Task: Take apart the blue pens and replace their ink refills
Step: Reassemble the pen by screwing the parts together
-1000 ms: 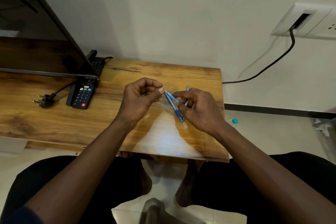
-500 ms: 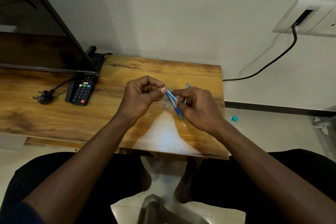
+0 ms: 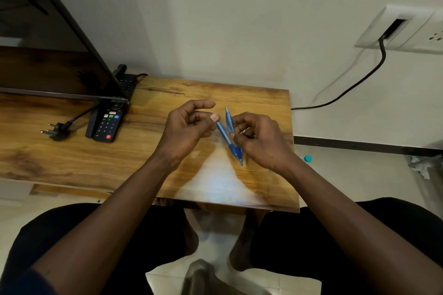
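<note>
Pens (image 3: 236, 151), two blue ones, sit gripped in the curled right hand (image 3: 261, 141), the left hand (image 3: 187, 127) pinching one's upper end.

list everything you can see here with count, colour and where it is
blue pens: two, blue, crossed in a V above the table
table: one, brown wood, against the wall
remote: one, black, on the table's left part, top end under the screen
plug: one, black, on the table left of the remote
screen: one, dark, standing at far left
wall socket: one, white, upper right wall
cable: one, black, hanging from the wall socket
cap: one, teal, on the floor right of the table
left hand: one, pinches one pen's upper end
right hand: one, grips both pens
</note>
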Available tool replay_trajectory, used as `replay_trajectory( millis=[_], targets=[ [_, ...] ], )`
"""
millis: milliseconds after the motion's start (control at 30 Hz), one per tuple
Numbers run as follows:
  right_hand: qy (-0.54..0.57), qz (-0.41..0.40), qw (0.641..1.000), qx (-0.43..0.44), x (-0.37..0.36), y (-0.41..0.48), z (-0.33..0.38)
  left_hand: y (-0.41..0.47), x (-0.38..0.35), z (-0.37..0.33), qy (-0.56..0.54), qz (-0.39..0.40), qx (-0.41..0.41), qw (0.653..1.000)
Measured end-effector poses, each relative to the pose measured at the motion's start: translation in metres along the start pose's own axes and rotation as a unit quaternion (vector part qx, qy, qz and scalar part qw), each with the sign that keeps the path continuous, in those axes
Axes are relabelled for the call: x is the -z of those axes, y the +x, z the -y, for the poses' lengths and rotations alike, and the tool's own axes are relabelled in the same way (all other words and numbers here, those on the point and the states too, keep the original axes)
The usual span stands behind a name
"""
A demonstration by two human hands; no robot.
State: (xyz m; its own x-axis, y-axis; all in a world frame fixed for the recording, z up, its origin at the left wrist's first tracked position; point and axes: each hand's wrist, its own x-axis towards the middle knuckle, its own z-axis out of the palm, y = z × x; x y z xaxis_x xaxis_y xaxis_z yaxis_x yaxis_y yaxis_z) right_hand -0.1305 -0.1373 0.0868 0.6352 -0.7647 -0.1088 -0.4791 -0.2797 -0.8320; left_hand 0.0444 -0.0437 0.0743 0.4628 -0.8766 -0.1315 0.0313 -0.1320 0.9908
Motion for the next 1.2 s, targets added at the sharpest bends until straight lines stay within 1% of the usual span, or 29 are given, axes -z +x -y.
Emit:
replay_trajectory(
  millis=[100, 233, 367, 467, 533, 567, 600, 667, 700, 733, 800, 900, 967, 1067, 1200],
  targets=[
    [0.052, -0.014, 0.998, -0.018, 0.002, 0.002, 0.001, -0.002, -0.001, 0.000, 0.049, 0.034, 0.017, 0.998],
    [0.099, -0.036, 0.994, -0.014, 0.003, 0.003, 0.003, -0.006, -0.005, 0.003, 0.106, 0.077, 0.024, 0.991],
    [0.148, -0.079, 0.986, 0.000, 0.004, 0.005, 0.008, -0.007, -0.007, 0.003, 0.121, 0.088, 0.033, 0.988],
    [0.211, -0.098, 0.972, -0.017, 0.004, 0.007, 0.014, -0.006, -0.006, -0.001, 0.097, 0.078, 0.025, 0.992],
    [0.277, -0.096, 0.955, -0.041, 0.004, 0.009, 0.020, -0.006, -0.006, -0.004, 0.080, 0.065, 0.015, 0.995],
    [0.330, -0.087, 0.938, -0.059, 0.004, 0.011, 0.023, -0.006, -0.006, -0.005, 0.077, 0.057, 0.008, 0.995],
    [0.397, -0.073, 0.911, -0.084, 0.005, 0.012, 0.026, -0.006, -0.007, -0.005, 0.076, 0.047, 0.000, 0.996],
    [0.539, -0.046, 0.831, -0.130, 0.008, 0.014, 0.030, -0.007, -0.009, -0.003, 0.063, 0.019, -0.012, 0.998],
    [0.593, -0.037, 0.791, -0.143, 0.009, 0.014, 0.031, -0.008, -0.010, -0.002, 0.050, 0.004, -0.014, 0.999],
    [0.632, -0.031, 0.760, -0.150, 0.009, 0.014, 0.032, -0.009, -0.012, 0.000, 0.035, -0.010, -0.015, 0.999],
    [0.681, -0.032, 0.715, -0.154, 0.008, 0.012, 0.032, -0.011, -0.017, 0.004, 0.006, -0.035, -0.014, 0.999],
    [0.730, -0.060, 0.663, -0.157, 0.004, 0.013, 0.035, -0.014, -0.027, 0.008, -0.043, -0.059, -0.007, 0.997],
    [0.751, -0.083, 0.636, -0.153, 0.005, 0.015, 0.039, -0.016, -0.034, 0.008, -0.079, -0.065, 0.002, 0.995],
    [0.771, -0.107, 0.613, -0.139, 0.012, 0.019, 0.044, -0.023, -0.041, 0.005, -0.155, -0.057, 0.031, 0.986],
    [0.790, -0.118, 0.593, -0.106, 0.020, 0.022, 0.050, -0.032, -0.045, -0.006, -0.236, -0.008, 0.058, 0.970]
  ],
)
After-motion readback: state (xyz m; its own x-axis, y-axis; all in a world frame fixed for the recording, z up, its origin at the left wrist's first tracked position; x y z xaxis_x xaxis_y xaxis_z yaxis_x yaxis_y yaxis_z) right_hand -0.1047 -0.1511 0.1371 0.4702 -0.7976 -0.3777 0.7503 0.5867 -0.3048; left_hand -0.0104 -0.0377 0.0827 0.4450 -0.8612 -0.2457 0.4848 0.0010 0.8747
